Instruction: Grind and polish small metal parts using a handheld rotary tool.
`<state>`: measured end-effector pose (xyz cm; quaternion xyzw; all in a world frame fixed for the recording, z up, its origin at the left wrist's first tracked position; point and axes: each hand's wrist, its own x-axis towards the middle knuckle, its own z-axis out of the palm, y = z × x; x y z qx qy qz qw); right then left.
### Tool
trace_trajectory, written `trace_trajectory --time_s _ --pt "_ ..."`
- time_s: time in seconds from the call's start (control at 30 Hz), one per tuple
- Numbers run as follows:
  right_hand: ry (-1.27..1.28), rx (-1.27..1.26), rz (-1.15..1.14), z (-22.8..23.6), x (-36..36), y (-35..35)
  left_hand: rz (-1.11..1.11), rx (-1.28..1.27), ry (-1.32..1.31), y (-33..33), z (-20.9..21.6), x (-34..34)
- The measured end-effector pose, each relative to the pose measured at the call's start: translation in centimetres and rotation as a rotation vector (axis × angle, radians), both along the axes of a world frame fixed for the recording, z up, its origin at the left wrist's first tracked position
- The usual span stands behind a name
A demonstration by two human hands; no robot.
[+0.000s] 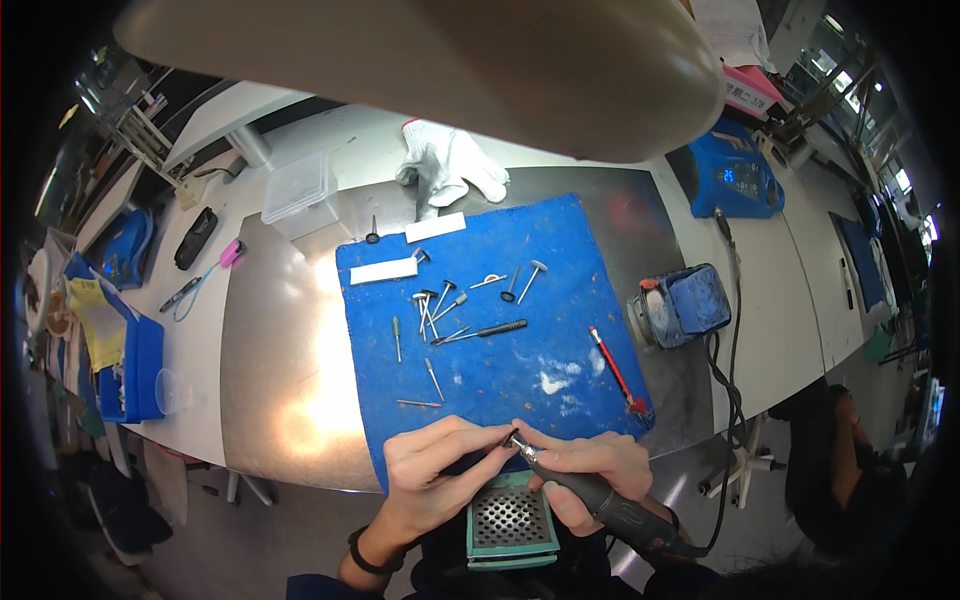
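Near the front edge of the blue cloth, my left hand pinches a small dark piece between its fingertips; its exact kind is too small to tell. My right hand is closed around a black rotary handpiece, its metal nose pointing at that piece, with the tip at or close to it. Below both hands sits a green-framed tray with a perforated metal top. Several small mounted grinding bits lie on the cloth, along with a black-handled tool and a red pencil-like tool.
A metal sheet lies under the cloth. A blue control unit stands at the back right, its cable running past a blue-topped jar. A white glove, clear box and blue bin are further out. A large lamp head overhangs the bench.
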<state>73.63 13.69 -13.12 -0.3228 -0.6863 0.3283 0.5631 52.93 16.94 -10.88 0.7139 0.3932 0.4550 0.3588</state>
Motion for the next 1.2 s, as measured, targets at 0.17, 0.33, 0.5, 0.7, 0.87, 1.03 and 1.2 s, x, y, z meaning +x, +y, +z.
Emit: trace_trajectory --time_s 0.17,0.33,0.5,0.7,0.87,1.03,1.2 --pt "0.017 -0.188 0.005 1.1 0.1 -0.7 0.005 -0.029 -0.052 0.1 -0.2 0.0" --pt "0.038 -0.070 0.046 0.5 0.0 -0.1 -0.027 -0.024 -0.014 0.2 -0.4 -0.4" --pt "0.047 -0.099 0.036 0.5 -0.2 -0.2 -0.025 -0.013 -0.003 0.2 -0.2 -0.3" --pt "-0.037 -0.080 0.047 0.8 0.3 -0.4 -0.024 -0.015 -0.006 0.1 -0.3 -0.4" --pt "-0.029 -0.051 0.052 0.4 0.3 -0.2 -0.021 -0.019 -0.003 0.0 -0.2 -0.4" --pt "-0.057 0.025 0.011 -0.8 0.1 0.2 0.010 0.006 -0.024 0.2 -0.2 0.1" --pt "-0.038 0.016 0.035 -0.5 0.2 0.0 0.016 -0.008 -0.025 0.1 -0.4 -0.1"
